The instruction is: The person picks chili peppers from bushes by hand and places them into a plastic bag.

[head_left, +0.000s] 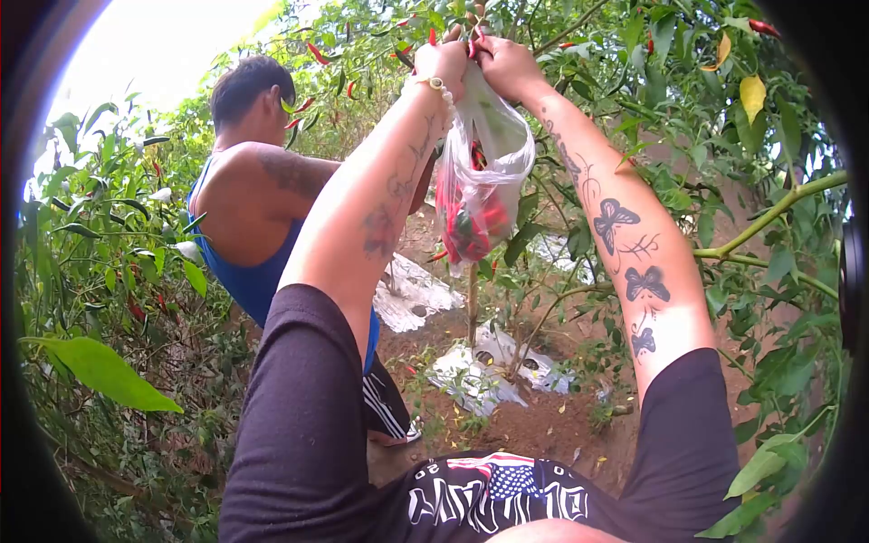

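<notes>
My hands are raised close together among the chili branches at the top. A thin clear plastic bag (493,149) hangs beneath them, its upper edge reaching my left hand (441,68), which wears a beaded bracelet (441,88) at the wrist. Red chili peppers (471,226) fill the bag's lower part. The left fingers are closed, partly hidden behind the hand. My right hand (509,68) is pinched at a red chili pepper (472,43) beside the left fingers; its stem end is hard to make out.
Leafy chili plants (109,244) with red and dark pods surround me. At the left, another person in a blue tank top (262,262) reaches into the plants. White plastic sheets (475,376) lie on brown soil (534,430). A thick green branch (778,213) crosses on the right.
</notes>
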`<state>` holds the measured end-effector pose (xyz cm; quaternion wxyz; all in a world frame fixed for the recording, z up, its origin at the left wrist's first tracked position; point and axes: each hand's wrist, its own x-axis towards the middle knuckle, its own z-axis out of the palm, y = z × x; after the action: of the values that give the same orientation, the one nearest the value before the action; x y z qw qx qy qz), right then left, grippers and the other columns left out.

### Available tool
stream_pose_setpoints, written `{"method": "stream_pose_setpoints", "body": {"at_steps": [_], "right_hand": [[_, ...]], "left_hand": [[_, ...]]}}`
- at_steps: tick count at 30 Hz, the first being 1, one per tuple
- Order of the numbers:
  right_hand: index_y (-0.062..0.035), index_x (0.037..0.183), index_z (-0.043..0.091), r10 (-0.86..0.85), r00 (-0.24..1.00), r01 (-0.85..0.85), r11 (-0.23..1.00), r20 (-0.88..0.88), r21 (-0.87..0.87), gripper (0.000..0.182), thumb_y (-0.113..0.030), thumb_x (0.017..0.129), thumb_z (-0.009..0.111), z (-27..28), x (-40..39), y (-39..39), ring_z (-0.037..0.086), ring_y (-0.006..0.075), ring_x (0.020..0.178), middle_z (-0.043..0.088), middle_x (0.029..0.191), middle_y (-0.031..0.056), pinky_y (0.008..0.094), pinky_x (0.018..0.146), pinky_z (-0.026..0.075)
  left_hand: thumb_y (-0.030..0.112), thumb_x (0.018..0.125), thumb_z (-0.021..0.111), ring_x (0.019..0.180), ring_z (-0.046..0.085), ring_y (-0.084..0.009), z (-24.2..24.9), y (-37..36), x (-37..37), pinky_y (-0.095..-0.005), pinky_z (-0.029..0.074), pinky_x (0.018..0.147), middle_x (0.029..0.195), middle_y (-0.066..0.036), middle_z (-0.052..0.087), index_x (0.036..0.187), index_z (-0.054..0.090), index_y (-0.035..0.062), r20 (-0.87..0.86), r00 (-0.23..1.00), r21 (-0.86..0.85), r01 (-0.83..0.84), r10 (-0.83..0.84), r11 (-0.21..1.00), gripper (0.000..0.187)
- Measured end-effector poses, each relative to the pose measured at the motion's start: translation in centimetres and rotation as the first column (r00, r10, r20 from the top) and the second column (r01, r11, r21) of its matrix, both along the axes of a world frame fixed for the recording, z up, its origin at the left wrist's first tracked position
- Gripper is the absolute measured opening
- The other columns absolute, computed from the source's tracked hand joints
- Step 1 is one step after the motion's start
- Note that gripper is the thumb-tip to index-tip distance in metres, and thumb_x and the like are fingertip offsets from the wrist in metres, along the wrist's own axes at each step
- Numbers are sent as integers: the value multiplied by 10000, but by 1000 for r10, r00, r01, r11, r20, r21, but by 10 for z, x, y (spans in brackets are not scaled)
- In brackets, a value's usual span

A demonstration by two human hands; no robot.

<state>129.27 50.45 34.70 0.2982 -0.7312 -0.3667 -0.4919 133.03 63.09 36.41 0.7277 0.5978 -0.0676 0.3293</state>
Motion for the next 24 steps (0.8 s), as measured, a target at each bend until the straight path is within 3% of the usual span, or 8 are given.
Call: {"method": "stream_pose_setpoints", "body": {"at_steps": [5, 11, 13, 14, 17, 18, 20, 24], "right_hand": [[-53, 938, 599, -109, 992, 113, 991, 59, -75, 262, -204, 814, 425, -3, -11, -5, 563, 319, 884, 588, 958, 155, 397, 782, 441], [-68, 897, 604, 17, 967, 3, 997, 255, -78, 209, -124, 759, 457, -6, 4, -14, 564, 310, 838, 591, 892, 137, 387, 749, 454], [-75, 896, 605, 33, 964, -15, 997, 266, -70, 210, -109, 737, 472, -8, -4, -10, 561, 309, 833, 587, 877, 127, 387, 737, 454], [-64, 912, 600, 117, 945, -64, 982, 306, -179, 200, -119, 752, 493, -15, -14, -7, 565, 314, 811, 589, 868, 129, 373, 726, 457], [-44, 891, 594, 182, 922, -89, 959, 343, -270, 163, -122, 800, 483, -17, -14, -20, 588, 276, 760, 595, 868, 119, 350, 689, 469], [-38, 913, 579, 122, 987, -109, 986, 104, -124, 171, -116, 817, 462, -16, -13, -27, 594, 236, 745, 598, 861, 114, 336, 664, 477], [-28, 1022, 521, 313, 889, -246, 942, -333, 228, 222, -101, 854, 395, -12, -9, -33, 586, 130, 710, 599, 837, 90, 282, 597, 485], [-24, 1006, 508, 470, 808, -326, 859, -355, 395, 236, -86, 841, 352, 4, -16, -24, 557, 122, 679, 582, 856, 75, 272, 580, 463]], "left_hand": [[156, 683, 627, 900, 587, -257, -4, 58, 145, -288, 465, 731, 965, -139, 602, 1004, 595, 81, 412, 886, 478, -9, -215, 878, 331], [134, 636, 671, 902, 601, -211, 1, -15, -15, -296, 486, 747, 924, -122, 617, 953, 612, 75, -117, 973, 211, -171, 199, 962, 327], [170, 724, 599, 606, 574, -147, 0, 0, -11, -278, 438, 532, 700, -73, 601, 857, 635, 52, 147, 838, 616, -494, 526, 614, 181], [161, 671, 620, 642, 598, -163, 0, 13, -30, -293, 461, 565, 710, -105, 606, 870, 626, 23, 477, 731, 866, -487, 488, -116, 242], [95, 612, 638, 721, 621, -233, -6, 7, -16, -313, 491, 619, 767, -125, 617, 848, 605, 67, 394, 737, 876, -482, 549, 18, 239], [52, 600, 641, 767, 613, -268, -10, -10, -59, -339, 494, 627, 776, -138, 613, 934, 575, 58, 607, 656, 795, -499, 449, -345, 340], [31, 609, 635, 814, 601, -287, -10, -5, -32, -369, 496, 636, 806, -154, 605, 1015, 545, 60, 373, 794, 892, -450, 480, 52, 417], [56, 610, 651, 829, 600, -284, -9, -23, -30, -361, 501, 654, 818, -143, 602, 980, 546, 57, -69, 875, 541, -370, 478, 755, 385]]}}
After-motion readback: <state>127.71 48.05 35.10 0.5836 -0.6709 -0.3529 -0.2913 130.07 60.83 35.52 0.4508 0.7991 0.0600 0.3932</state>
